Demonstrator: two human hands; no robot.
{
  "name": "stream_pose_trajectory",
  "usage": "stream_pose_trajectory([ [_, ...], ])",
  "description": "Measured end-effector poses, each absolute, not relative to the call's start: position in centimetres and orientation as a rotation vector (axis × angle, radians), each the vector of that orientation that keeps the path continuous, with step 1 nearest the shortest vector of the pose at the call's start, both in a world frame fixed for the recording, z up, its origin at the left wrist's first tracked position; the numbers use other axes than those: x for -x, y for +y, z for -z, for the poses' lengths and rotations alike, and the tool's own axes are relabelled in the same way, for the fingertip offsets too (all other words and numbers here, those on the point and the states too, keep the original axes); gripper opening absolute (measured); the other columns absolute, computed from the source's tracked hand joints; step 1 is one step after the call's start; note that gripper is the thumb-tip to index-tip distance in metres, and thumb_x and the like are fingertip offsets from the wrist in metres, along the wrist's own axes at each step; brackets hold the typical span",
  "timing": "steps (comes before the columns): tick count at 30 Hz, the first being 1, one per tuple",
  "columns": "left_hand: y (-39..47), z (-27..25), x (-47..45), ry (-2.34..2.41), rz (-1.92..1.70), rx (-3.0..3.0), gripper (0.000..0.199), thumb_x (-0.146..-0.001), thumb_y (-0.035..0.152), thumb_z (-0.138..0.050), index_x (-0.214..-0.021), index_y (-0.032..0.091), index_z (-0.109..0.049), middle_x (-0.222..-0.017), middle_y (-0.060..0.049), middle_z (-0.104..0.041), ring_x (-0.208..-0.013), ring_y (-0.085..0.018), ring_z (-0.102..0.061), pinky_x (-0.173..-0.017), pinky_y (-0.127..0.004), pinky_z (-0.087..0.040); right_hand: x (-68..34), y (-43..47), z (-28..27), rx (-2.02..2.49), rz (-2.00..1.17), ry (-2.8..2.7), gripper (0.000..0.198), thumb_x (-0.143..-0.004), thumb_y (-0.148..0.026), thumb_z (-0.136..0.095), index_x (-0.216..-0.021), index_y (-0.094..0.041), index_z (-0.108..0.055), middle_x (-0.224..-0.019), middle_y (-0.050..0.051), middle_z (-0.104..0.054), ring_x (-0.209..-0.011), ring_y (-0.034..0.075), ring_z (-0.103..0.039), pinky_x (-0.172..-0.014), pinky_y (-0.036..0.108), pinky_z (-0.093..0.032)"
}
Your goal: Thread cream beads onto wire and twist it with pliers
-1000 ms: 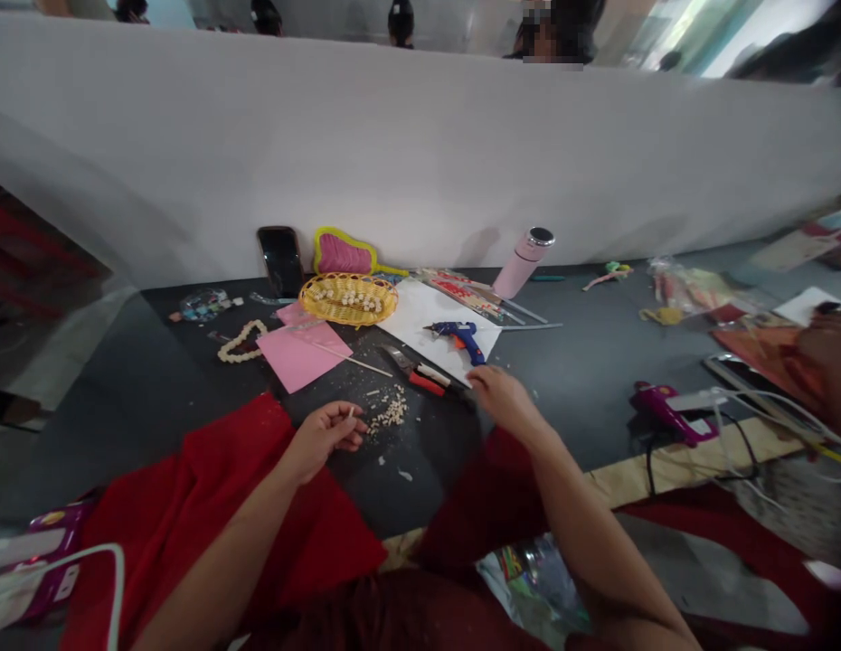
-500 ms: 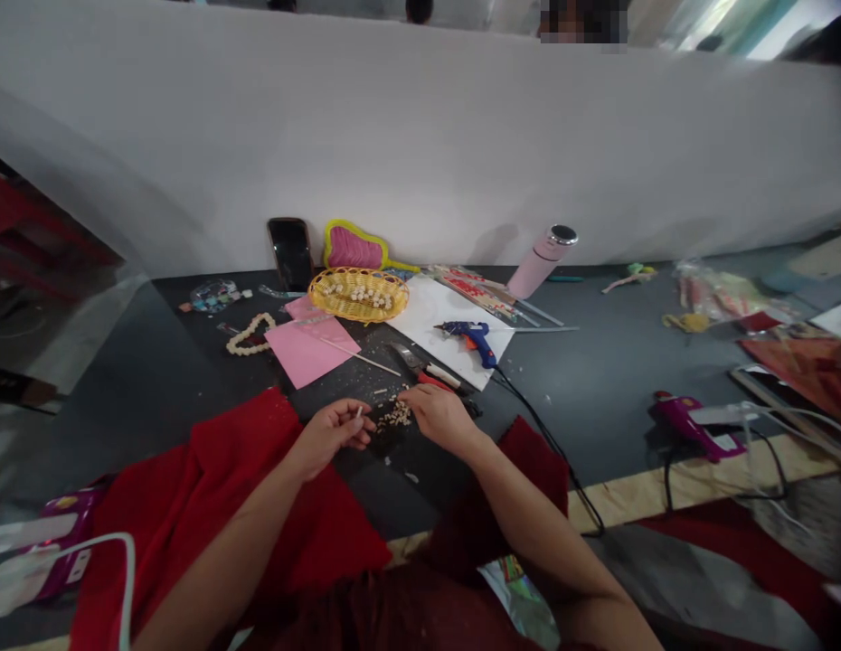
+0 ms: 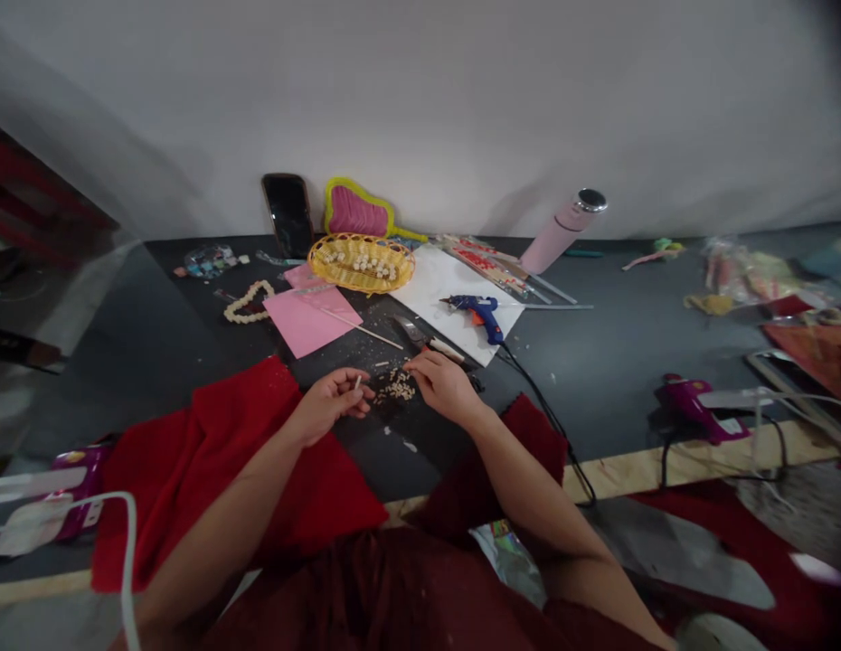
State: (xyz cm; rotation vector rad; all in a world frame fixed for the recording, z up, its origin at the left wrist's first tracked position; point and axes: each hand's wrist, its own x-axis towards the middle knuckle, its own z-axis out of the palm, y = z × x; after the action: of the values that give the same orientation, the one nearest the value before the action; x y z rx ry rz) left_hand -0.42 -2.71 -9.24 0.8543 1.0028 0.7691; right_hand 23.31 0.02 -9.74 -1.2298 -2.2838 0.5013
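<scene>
My left hand (image 3: 329, 403) pinches a small white stick piece between thumb and fingers, just left of a little heap of small pale beads (image 3: 397, 389) on the dark table (image 3: 597, 362). My right hand (image 3: 442, 383) rests at the right side of that heap, fingertips down among the beads; whether it holds one is too small to tell. A red-handled cutter (image 3: 427, 342) lies just beyond the right hand. A blue glue gun (image 3: 478, 310) sits on a white sheet (image 3: 434, 280) farther back.
A yellow basket (image 3: 362, 262) of beads, pink paper (image 3: 312, 318), a bead heart (image 3: 246, 302), a phone (image 3: 287, 213) and a pink bottle (image 3: 562, 231) stand toward the white wall. A purple glue gun (image 3: 692, 407) with cables lies right. Red cloth (image 3: 210, 470) covers the near edge.
My right hand came back from beside the blue glue gun to the bead heap. The left hand stayed put with its stick piece. The camera tilted down.
</scene>
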Motion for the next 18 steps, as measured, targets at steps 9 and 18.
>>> stream_pose_trajectory([
  [9, -2.7, 8.9, 0.4, 0.997, -0.77, -0.861, 0.034, -0.074, 0.027, -0.067, -0.103, 0.015, -0.055, -0.082, -0.005, -0.068, -0.063, -0.01, -0.063, -0.059, -0.024, -0.052, -23.4, 0.5, 10.8, 1.123, -0.473, -2.236, 0.021, -0.088, -0.014, -0.045, -0.099, -0.02, -0.062, -0.097, 0.007, -0.064, -0.094, 0.02, -0.058, -0.087, 0.035, -0.047],
  [18, -2.7, 9.6, 0.6, 0.979, -0.751, -0.858, 0.035, -0.074, 0.023, -0.066, -0.106, 0.014, -0.055, -0.088, -0.006, -0.068, -0.064, -0.01, -0.063, -0.06, -0.024, -0.053, -22.7, -0.3, 9.7, 0.9, -0.447, -2.364, 0.013, -0.086, -0.021, -0.051, -0.089, -0.02, -0.064, -0.093, 0.006, -0.061, -0.089, 0.019, -0.054, -0.082, 0.037, -0.045],
])
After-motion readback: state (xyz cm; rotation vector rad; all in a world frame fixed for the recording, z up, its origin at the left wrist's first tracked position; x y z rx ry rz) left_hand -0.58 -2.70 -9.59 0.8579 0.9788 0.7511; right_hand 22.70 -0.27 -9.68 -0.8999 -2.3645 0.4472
